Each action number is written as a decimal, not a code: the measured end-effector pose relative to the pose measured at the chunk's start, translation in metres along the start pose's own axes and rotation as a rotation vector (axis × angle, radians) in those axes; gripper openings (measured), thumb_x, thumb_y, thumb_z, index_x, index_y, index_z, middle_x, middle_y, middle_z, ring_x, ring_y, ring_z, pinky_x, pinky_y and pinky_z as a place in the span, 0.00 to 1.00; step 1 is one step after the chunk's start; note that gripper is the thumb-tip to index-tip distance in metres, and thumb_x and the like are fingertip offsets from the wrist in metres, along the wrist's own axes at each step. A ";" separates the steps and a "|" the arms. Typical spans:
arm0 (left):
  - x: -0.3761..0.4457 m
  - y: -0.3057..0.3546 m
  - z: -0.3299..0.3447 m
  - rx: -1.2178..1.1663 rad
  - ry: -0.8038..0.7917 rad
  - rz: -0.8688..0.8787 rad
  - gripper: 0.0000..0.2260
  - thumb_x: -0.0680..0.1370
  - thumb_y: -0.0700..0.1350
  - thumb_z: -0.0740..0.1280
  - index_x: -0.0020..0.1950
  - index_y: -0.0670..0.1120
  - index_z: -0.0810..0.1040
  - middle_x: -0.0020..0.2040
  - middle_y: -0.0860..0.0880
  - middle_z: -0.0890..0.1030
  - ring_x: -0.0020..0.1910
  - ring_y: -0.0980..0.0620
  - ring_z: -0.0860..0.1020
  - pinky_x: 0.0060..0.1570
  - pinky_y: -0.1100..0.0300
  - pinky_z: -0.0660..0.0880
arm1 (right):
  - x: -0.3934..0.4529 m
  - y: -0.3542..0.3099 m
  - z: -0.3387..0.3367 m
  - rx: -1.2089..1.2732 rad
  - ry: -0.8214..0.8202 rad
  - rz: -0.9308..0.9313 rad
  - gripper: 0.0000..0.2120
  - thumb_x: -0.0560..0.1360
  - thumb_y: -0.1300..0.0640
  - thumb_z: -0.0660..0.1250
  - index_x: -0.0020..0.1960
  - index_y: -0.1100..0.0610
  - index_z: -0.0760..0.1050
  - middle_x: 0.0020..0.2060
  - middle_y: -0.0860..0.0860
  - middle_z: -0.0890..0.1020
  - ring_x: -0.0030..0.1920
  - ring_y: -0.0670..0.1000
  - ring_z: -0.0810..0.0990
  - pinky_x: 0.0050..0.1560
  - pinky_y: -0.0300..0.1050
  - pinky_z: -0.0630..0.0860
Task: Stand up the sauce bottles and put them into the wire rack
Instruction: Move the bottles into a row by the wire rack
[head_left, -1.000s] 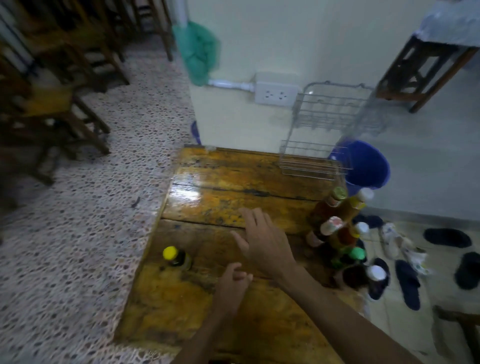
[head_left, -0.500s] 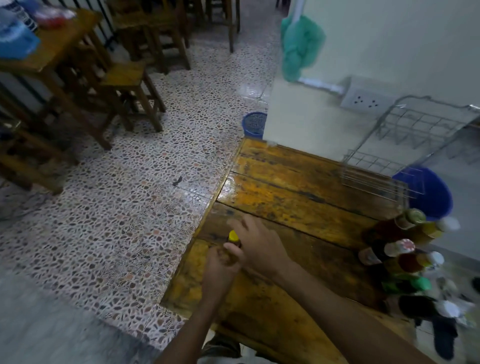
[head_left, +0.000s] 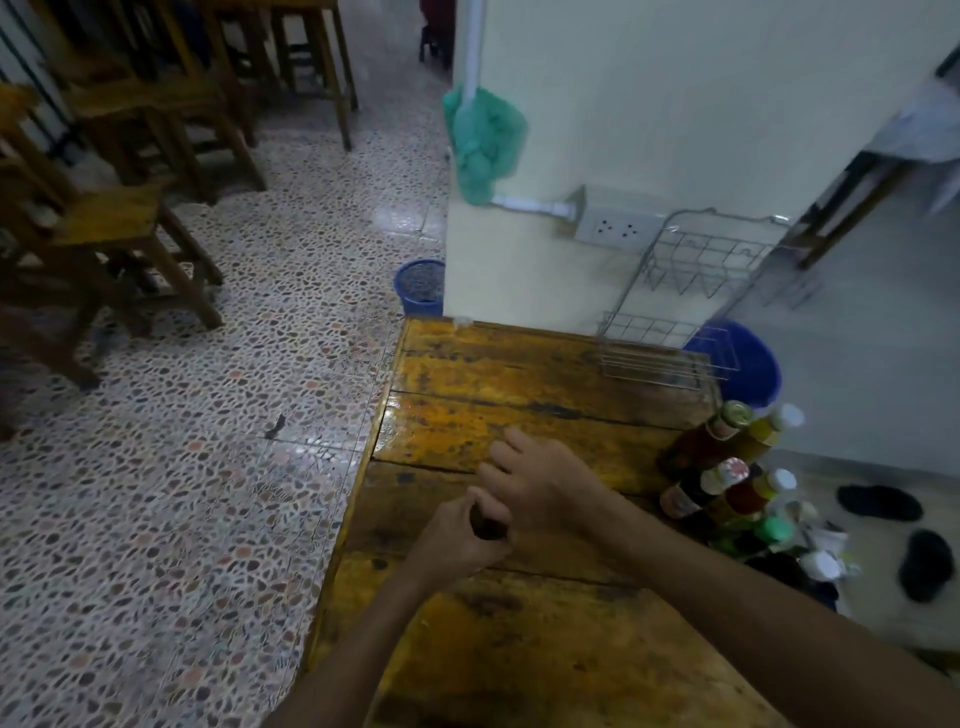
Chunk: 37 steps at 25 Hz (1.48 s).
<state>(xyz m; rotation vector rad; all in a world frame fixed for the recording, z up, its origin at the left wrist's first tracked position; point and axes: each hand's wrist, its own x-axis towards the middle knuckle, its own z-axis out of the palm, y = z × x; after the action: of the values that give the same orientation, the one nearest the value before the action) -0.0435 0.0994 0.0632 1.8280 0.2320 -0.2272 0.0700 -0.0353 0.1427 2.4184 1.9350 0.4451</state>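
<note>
My left hand (head_left: 457, 540) grips a small dark bottle (head_left: 487, 526) near the left edge of the wooden table (head_left: 519, 649); its yellow cap is hidden by my fingers. My right hand (head_left: 540, 483) hovers just above and right of it, fingers relaxed, holding nothing. Several sauce bottles (head_left: 727, 467) with red, white, gold and green caps lie on their sides at the table's right edge. The wire rack (head_left: 670, 332) stands at the far right corner of the table against the wall, with no bottles in it.
A blue bucket (head_left: 743, 364) sits on the floor behind the rack, a small blue bin (head_left: 421, 286) beside the wall corner. Dark sandals (head_left: 904, 525) lie on the floor to the right. Wooden chairs (head_left: 119, 223) stand at far left on the terrazzo floor.
My left hand has closed around the yellow-capped bottle, which stood free a second ago. My right hand stays close above it. The view swung left, then partly back.
</note>
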 end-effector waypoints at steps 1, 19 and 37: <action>0.004 0.006 0.002 -0.017 0.008 -0.007 0.06 0.74 0.44 0.76 0.47 0.49 0.81 0.37 0.55 0.81 0.34 0.58 0.79 0.34 0.64 0.73 | -0.001 0.009 -0.001 -0.012 0.010 0.020 0.20 0.85 0.47 0.55 0.42 0.56 0.77 0.36 0.53 0.77 0.38 0.54 0.73 0.27 0.45 0.69; 0.040 0.027 0.001 0.298 -0.071 0.014 0.13 0.71 0.48 0.76 0.52 0.59 0.78 0.42 0.57 0.84 0.39 0.63 0.81 0.36 0.63 0.76 | -0.040 0.014 0.005 0.155 -0.018 0.414 0.17 0.84 0.46 0.53 0.44 0.53 0.73 0.33 0.48 0.77 0.28 0.49 0.73 0.21 0.44 0.69; 0.026 -0.012 0.057 0.742 0.214 0.121 0.18 0.70 0.53 0.80 0.50 0.48 0.77 0.44 0.49 0.84 0.40 0.48 0.82 0.32 0.59 0.65 | -0.058 -0.033 0.020 0.218 -0.483 1.014 0.17 0.86 0.59 0.50 0.56 0.58 0.78 0.39 0.53 0.81 0.36 0.53 0.82 0.27 0.42 0.64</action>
<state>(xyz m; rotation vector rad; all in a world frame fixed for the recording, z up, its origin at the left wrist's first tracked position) -0.0238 0.0481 0.0298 2.5991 0.1979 -0.0251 0.0315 -0.0800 0.1051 3.0807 0.5109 -0.3705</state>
